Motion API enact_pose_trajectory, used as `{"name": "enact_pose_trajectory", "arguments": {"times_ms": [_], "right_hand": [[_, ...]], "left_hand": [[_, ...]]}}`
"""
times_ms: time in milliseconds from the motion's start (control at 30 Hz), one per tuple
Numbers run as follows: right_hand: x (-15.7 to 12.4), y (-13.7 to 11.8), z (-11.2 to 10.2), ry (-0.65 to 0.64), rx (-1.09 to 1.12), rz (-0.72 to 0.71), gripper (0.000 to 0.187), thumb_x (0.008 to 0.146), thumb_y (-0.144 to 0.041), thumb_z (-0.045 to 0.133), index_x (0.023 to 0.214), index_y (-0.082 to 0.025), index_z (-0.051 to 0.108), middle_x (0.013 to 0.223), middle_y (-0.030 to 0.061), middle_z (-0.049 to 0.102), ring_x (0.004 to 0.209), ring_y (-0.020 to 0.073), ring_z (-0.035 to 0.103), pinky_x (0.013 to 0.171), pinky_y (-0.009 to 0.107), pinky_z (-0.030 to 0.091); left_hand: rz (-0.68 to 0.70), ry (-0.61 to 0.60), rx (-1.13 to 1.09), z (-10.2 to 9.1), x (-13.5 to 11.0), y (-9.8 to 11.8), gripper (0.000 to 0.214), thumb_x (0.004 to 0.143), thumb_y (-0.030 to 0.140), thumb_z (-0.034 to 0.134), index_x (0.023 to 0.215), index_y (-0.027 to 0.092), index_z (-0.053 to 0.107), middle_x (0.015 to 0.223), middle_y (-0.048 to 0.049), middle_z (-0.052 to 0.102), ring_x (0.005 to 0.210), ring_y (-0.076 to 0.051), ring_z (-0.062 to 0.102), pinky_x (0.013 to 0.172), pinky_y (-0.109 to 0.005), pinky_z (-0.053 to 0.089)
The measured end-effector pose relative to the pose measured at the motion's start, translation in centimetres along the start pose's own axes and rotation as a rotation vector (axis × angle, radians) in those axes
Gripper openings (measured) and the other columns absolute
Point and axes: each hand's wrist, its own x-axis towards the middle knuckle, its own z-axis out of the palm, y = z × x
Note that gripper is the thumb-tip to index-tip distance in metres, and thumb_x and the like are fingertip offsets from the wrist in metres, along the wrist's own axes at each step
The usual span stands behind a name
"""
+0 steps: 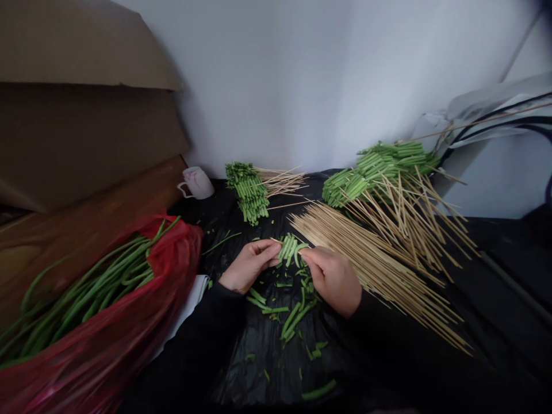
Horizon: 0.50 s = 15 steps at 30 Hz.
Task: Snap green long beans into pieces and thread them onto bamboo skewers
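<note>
My left hand [250,264] and my right hand [332,279] meet over a black plastic sheet [276,368]. Between their fingertips they pinch a short row of cut green bean pieces [290,248] threaded on a thin bamboo skewer, whose tip pokes out to the left. My left hand grips the left end of the row, my right hand the right end. Loose bean pieces [297,316] lie scattered on the sheet just below both hands.
A red bag [129,333] of long green beans [86,293] sits at the left. Bare bamboo skewers [379,264] lie at the right. Finished bean skewers are piled behind [250,190] and at the back right [379,167]. A white mug [196,183] stands by a cardboard box [86,103].
</note>
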Motion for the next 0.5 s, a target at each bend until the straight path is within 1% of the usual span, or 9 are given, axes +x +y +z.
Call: {"name": "enact_pose_trajectory", "arguments": {"times_ms": [167, 300, 433, 500], "right_hand": [[-0.1, 0.1, 0.0, -0.004, -0.011, -0.001, 0.025, 0.094, -0.016, 0.045, 0.098, -0.019, 0.07, 0.093, 0.007, 0.072, 0.089, 0.0189, 0.066, 0.081, 0.028, 0.046], [0.0, 0.1, -0.1, 0.006, -0.014, 0.003, 0.025, 0.094, -0.015, 0.045, 0.1, -0.018, 0.069, 0.091, 0.0073, 0.072, 0.087, 0.0192, 0.066, 0.08, 0.028, 0.047], [0.5, 0.5, -0.8, 0.08, -0.021, 0.015, 0.026, 0.095, -0.016, 0.044, 0.098, -0.018, 0.07, 0.09, 0.0074, 0.072, 0.085, 0.0192, 0.067, 0.079, 0.029, 0.048], [0.7, 1.0, -1.2, 0.129, -0.019, 0.01, 0.026, 0.095, -0.017, 0.044, 0.097, -0.018, 0.07, 0.093, 0.0081, 0.073, 0.086, 0.0195, 0.067, 0.08, 0.029, 0.048]], "left_hand": [[-0.014, -0.049, 0.066, -0.1, 0.0, 0.0, 0.032, 0.059, 0.039, 0.087, 0.078, 0.015, 0.075, 0.074, -0.0004, 0.067, 0.068, -0.01, 0.061, 0.068, -0.022, 0.047], [0.031, -0.085, 0.162, -0.2, 0.0, -0.1, 0.031, 0.066, 0.042, 0.082, 0.081, 0.015, 0.075, 0.075, -0.0022, 0.07, 0.07, -0.011, 0.062, 0.068, -0.022, 0.046], [0.113, -0.135, 0.348, -0.2, 0.1, -0.1, 0.035, 0.072, 0.047, 0.077, 0.084, 0.014, 0.075, 0.08, -0.0071, 0.073, 0.074, -0.015, 0.063, 0.067, -0.024, 0.045], [0.138, -0.156, 0.428, -0.3, 0.1, 0.0, 0.035, 0.072, 0.047, 0.076, 0.083, 0.014, 0.074, 0.078, -0.007, 0.072, 0.069, -0.015, 0.061, 0.064, -0.025, 0.045]]}}
